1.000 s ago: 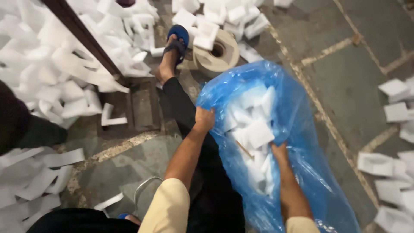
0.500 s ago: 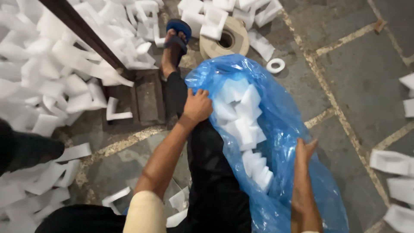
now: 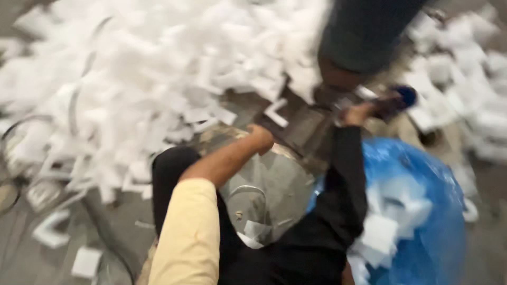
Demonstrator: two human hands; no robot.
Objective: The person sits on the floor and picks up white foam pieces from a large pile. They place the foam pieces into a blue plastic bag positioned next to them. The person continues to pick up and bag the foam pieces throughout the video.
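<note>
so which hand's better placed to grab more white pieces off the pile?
Left, probably. The left hand is stretched out at the edge of the white foam pile. The right hand isn't in view; the blue bag sits on that side.

left hand (image 3: 261,138) off the blue bag (image 3: 422,211), toward white scraps (image 3: 174,79)

Foam pieces (image 3: 158,79): white offcuts, mostly flat strips and L-shaped bits, heaped loosely across the floor on the upper left; blurred, so single shapes are hard to tell. A few strays lie apart at lower left. Left hand (image 3: 261,138): reaching forward to the near edge of the heap, fingers curled, whether it grips anything cannot be told. Blue plastic bag (image 3: 438,211): translucent, mouth open and slumped on the floor at right, partly filled with more white foam blocks.
</note>
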